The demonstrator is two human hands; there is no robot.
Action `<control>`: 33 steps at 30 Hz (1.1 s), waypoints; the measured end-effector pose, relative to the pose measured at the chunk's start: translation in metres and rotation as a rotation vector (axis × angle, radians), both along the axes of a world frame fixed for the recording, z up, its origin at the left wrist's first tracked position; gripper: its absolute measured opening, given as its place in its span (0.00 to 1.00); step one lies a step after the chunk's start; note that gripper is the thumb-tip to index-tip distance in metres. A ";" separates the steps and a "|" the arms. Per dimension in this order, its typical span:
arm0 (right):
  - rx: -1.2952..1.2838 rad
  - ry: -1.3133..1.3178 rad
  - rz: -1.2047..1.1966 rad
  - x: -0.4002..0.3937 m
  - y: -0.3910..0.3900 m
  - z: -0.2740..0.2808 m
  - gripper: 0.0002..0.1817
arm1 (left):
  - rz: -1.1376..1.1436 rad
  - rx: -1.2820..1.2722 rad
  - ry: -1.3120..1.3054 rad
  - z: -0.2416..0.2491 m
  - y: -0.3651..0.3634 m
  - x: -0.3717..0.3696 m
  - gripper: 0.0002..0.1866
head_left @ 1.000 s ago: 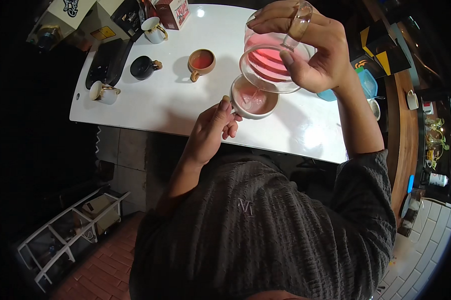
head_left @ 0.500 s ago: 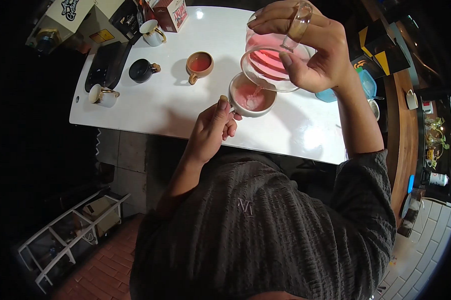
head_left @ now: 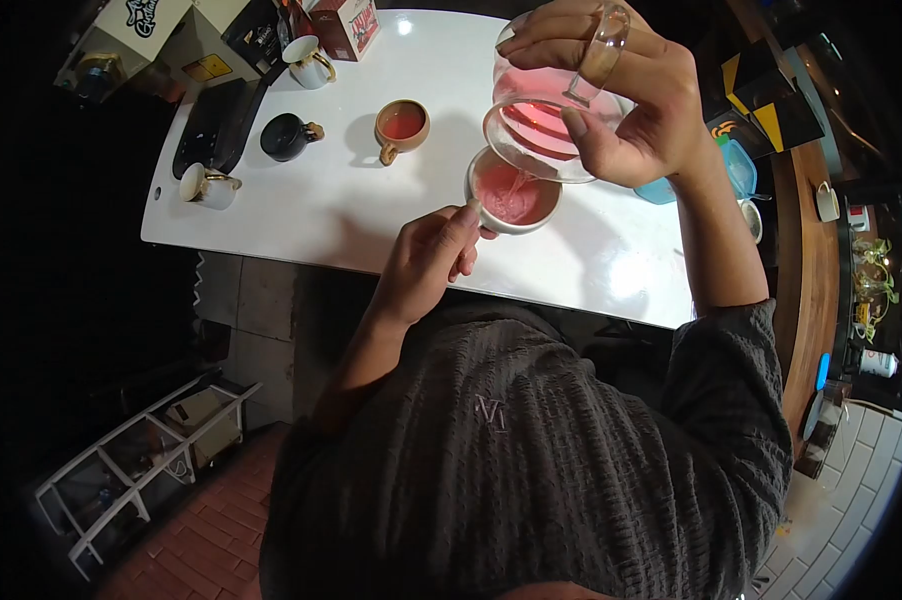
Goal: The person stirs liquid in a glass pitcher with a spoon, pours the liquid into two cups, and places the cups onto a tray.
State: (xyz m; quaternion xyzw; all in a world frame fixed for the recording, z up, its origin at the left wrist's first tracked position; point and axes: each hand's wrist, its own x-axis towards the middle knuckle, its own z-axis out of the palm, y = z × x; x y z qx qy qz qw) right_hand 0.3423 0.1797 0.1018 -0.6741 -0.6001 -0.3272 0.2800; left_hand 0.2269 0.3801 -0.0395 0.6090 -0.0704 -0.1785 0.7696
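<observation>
My right hand (head_left: 636,100) is closed round the handle of a glass pitcher (head_left: 541,160), tilted over a white cup. From its rim a stream of pink liquid (head_left: 516,200) runs into the cup. The white cup (head_left: 541,224) is gripped at its handle by my left hand (head_left: 433,255), thumb on top; the other fingers are partly hidden. More pink liquid shows inside the pitcher. Left of the cup, a brown cup (head_left: 412,146) holding reddish liquid stands on the white table (head_left: 341,225).
A black cup (head_left: 283,138) and two white mugs, one near the edge (head_left: 211,190) and one farther back (head_left: 311,68), stand at the left. Behind them are a black tray (head_left: 216,125) and a red-and-white box (head_left: 346,30). A blue container (head_left: 739,168) sits beyond my right wrist.
Pink liquid in the white cup has risen and covers more of its inside. The cup and my left hand have shifted slightly right; the pitcher stays tilted almost in place.
</observation>
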 end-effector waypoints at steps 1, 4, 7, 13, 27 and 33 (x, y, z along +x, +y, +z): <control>0.030 -0.022 0.036 0.001 0.000 -0.002 0.14 | -0.013 0.002 0.010 0.000 0.000 0.000 0.24; -0.012 -0.055 0.014 0.000 -0.002 -0.001 0.15 | -0.001 -0.038 0.082 0.001 -0.002 -0.003 0.23; 0.056 -0.047 0.067 0.002 0.001 -0.004 0.15 | -0.008 -0.044 0.078 0.000 -0.003 -0.004 0.21; -0.033 0.025 -0.020 -0.013 -0.001 0.007 0.15 | -0.010 -0.026 0.041 0.004 -0.003 -0.007 0.20; -0.017 0.020 0.033 -0.014 0.001 0.007 0.15 | 0.022 -0.013 0.034 0.008 -0.003 -0.013 0.22; 0.040 -0.030 0.105 -0.002 0.005 0.000 0.15 | 0.060 -0.006 0.017 0.008 -0.003 -0.012 0.23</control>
